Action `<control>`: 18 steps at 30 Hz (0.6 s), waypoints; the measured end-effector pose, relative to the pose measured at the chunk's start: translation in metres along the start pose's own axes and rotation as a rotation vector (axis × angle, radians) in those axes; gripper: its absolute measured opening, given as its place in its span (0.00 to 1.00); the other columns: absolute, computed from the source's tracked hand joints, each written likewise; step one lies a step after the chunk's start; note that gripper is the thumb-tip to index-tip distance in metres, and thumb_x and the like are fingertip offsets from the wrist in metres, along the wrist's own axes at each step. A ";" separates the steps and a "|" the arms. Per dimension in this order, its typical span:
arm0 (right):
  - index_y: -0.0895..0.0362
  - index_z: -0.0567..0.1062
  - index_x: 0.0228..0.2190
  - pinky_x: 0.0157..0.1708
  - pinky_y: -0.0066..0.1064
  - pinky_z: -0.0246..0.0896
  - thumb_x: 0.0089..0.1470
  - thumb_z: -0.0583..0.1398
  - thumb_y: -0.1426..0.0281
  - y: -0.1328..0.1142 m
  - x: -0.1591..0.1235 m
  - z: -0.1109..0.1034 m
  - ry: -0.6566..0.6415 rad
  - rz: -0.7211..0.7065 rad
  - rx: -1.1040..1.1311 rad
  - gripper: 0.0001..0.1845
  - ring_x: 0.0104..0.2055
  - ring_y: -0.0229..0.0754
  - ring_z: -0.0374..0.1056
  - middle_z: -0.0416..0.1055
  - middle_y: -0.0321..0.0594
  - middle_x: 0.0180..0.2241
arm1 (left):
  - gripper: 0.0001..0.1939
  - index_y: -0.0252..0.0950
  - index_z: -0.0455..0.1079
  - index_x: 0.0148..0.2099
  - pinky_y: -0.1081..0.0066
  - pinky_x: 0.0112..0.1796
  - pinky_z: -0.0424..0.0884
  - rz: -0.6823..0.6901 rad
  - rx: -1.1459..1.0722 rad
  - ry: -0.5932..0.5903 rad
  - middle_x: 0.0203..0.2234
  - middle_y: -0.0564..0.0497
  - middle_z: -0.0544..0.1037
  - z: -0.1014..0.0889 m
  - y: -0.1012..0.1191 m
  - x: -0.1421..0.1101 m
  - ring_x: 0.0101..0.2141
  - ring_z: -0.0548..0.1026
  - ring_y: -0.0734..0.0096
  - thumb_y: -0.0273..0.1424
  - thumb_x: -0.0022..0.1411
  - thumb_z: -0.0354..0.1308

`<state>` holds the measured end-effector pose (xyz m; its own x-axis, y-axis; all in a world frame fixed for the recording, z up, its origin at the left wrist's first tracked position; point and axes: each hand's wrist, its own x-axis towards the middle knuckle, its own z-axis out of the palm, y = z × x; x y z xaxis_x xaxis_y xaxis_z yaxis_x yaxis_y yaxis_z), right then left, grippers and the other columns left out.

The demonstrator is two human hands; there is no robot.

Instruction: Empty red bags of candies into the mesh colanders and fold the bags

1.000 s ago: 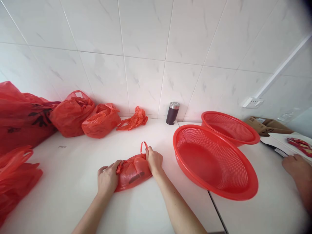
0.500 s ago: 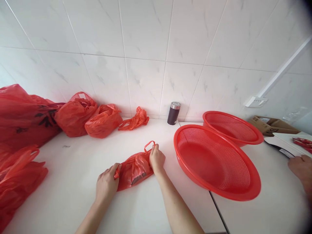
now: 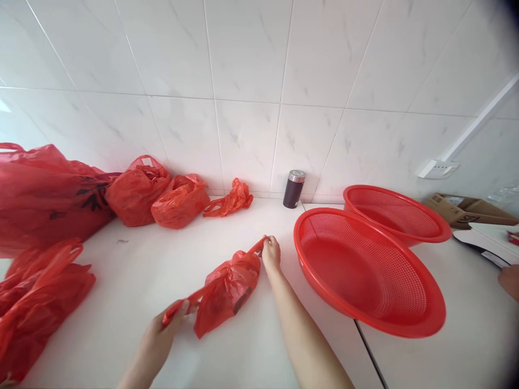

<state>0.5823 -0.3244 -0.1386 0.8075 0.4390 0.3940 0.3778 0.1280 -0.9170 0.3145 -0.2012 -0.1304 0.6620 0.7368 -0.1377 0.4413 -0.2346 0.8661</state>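
Observation:
A thin red plastic bag (image 3: 231,289) lies on the white table (image 3: 117,319), its two handles pulled out to opposite sides. My left hand (image 3: 165,324) grips the handle at its lower left, fingers closed. At the upper right, my right hand (image 3: 270,253) is closed on the other handle. Something dark shows faintly through the plastic near the bag's lower right side; what it is, I cannot make out. The middle of the bag is gathered and creased between my hands.
Two red mesh baskets (image 3: 365,270) stand on the right. A dark tumbler (image 3: 294,189) is by the tiled wall. Several red bags line the left and back, among them a crumpled one (image 3: 233,200). A cardboard box (image 3: 466,209) and another person's hand (image 3: 510,281) are far right.
My hands have moved apart, the left one down and leftward, stretching the handles out. The bag has bunched up in the middle. The other person's hand has shifted toward the right edge.

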 end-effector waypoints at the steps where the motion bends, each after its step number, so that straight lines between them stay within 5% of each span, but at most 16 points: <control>1: 0.44 0.69 0.19 0.16 0.27 0.56 0.58 0.48 0.59 0.004 -0.001 -0.001 0.024 0.034 0.029 0.18 0.19 0.36 0.71 0.73 0.35 0.15 | 0.24 0.38 0.73 0.41 0.62 0.39 0.74 0.032 -0.049 0.090 0.37 0.46 0.81 -0.003 0.006 0.002 0.40 0.78 0.55 0.52 0.59 0.49; 4: 0.47 0.68 0.22 0.17 0.28 0.57 0.55 0.52 0.54 0.015 -0.006 -0.003 0.088 0.146 0.118 0.16 0.17 0.37 0.69 0.72 0.34 0.16 | 0.23 0.39 0.68 0.48 0.59 0.42 0.72 0.227 -0.018 0.464 0.47 0.43 0.76 -0.001 0.032 0.008 0.47 0.74 0.53 0.49 0.59 0.50; 5: 0.49 0.67 0.23 0.18 0.28 0.58 0.55 0.53 0.53 0.018 -0.008 -0.004 0.103 0.177 0.146 0.16 0.17 0.37 0.68 0.72 0.33 0.17 | 0.21 0.40 0.68 0.49 0.59 0.44 0.70 0.305 0.053 0.509 0.49 0.44 0.73 0.006 0.043 0.010 0.50 0.71 0.53 0.47 0.60 0.50; 8: 0.53 0.66 0.27 0.21 0.28 0.61 0.55 0.53 0.51 0.024 -0.015 -0.009 0.120 0.248 0.227 0.19 0.19 0.37 0.68 0.74 0.34 0.20 | 0.16 0.42 0.69 0.48 0.59 0.50 0.65 0.511 0.343 0.282 0.50 0.45 0.73 0.043 0.069 0.015 0.52 0.68 0.56 0.41 0.64 0.47; 12: 0.54 0.67 0.32 0.27 0.30 0.63 0.55 0.56 0.51 0.025 -0.022 -0.021 0.074 0.290 0.322 0.19 0.24 0.39 0.71 0.75 0.37 0.23 | 0.08 0.40 0.74 0.37 0.57 0.36 0.69 0.444 0.467 0.092 0.31 0.45 0.79 0.075 0.081 0.029 0.36 0.75 0.52 0.32 0.56 0.55; 14: 0.55 0.67 0.33 0.29 0.30 0.63 0.54 0.59 0.53 0.026 -0.023 -0.026 0.063 0.309 0.363 0.18 0.26 0.39 0.70 0.75 0.37 0.24 | 0.06 0.40 0.73 0.34 0.62 0.32 0.69 0.400 0.448 0.087 0.28 0.48 0.78 0.064 0.082 0.035 0.32 0.75 0.57 0.33 0.56 0.55; 18: 0.54 0.67 0.34 0.30 0.28 0.62 0.51 0.62 0.55 0.034 -0.018 -0.029 0.071 0.347 0.421 0.17 0.26 0.37 0.68 0.73 0.34 0.23 | 0.12 0.42 0.72 0.41 0.68 0.36 0.70 0.367 0.389 0.185 0.37 0.52 0.79 0.007 0.086 0.037 0.34 0.76 0.65 0.39 0.60 0.51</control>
<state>0.5935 -0.3539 -0.1748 0.8864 0.4599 0.0535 -0.1188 0.3377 -0.9337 0.3812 -0.1986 -0.0643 0.7123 0.6536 0.2559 0.4161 -0.6868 0.5959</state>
